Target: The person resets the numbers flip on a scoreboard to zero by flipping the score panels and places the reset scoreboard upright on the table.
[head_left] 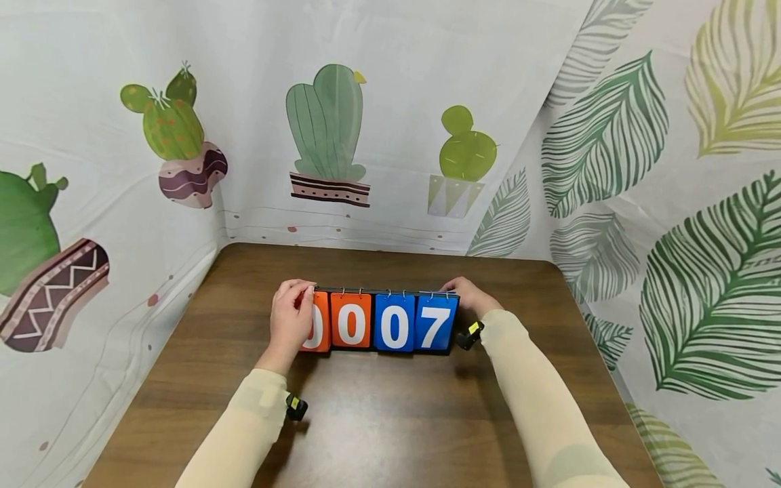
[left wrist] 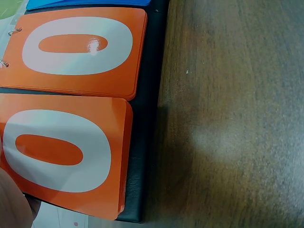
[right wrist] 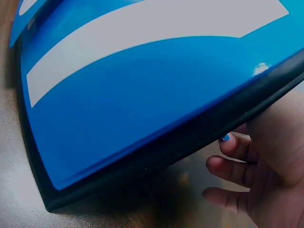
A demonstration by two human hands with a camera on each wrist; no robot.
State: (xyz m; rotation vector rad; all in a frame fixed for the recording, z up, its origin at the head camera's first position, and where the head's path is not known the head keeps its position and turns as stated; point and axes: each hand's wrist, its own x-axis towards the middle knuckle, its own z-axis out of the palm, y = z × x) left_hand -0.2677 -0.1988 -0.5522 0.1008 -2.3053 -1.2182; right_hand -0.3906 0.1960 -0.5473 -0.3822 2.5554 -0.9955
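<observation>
A tabletop flip scoreboard leans upright on the table, its ringed number cards reading 0, 0, 0 and 7. My left hand grips its left end, covering part of the first orange card. Beside it hangs a second orange card. At the upper right corner, my right hand holds the board from behind, next to the blue card with the 7. In the right wrist view its fingers curl behind the black edge, with a small blue patch at one fingertip; the thumb is hidden.
The brown wooden table extends in front of the board and to both sides. A white cloth printed with cacti and leaves hangs behind and beside it. Each wrist carries a small black camera.
</observation>
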